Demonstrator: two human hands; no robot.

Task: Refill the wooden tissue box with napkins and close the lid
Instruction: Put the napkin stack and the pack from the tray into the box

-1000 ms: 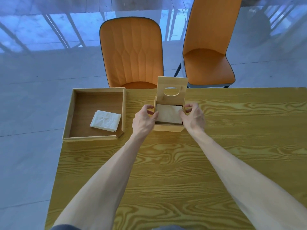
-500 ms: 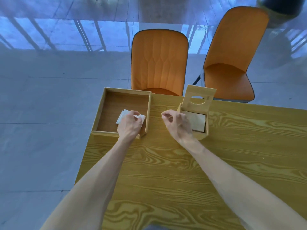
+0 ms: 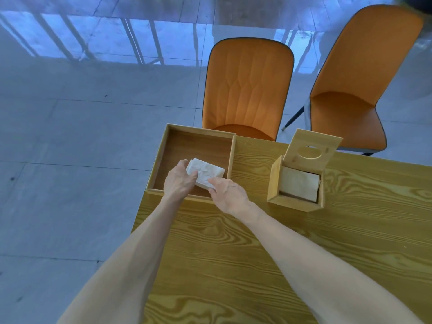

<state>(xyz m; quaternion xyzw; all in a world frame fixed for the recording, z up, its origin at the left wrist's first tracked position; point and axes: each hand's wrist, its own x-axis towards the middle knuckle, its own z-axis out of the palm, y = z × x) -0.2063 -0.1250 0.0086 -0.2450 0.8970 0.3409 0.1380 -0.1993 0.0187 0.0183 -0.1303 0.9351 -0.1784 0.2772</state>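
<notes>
A stack of white napkins (image 3: 207, 172) lies inside the wooden tray (image 3: 232, 157) at the table's far left corner. My left hand (image 3: 179, 180) grips the stack's left end. My right hand (image 3: 230, 195) holds its near right corner with the fingertips. To the right stands the wooden tissue box (image 3: 275, 183) with napkins (image 3: 300, 186) inside it. Its hinged lid (image 3: 313, 148), with an oval hole, stands up at the back.
The wood-grain table (image 3: 268, 253) ends just left of the tray, with grey tiled floor beyond. Two orange chairs (image 3: 247, 90) (image 3: 355, 90) stand behind the table's far edge.
Both hands left the tissue box and went left to the tray. The left hand reached the napkin stack first, then the right hand joined it. The camera turned left.
</notes>
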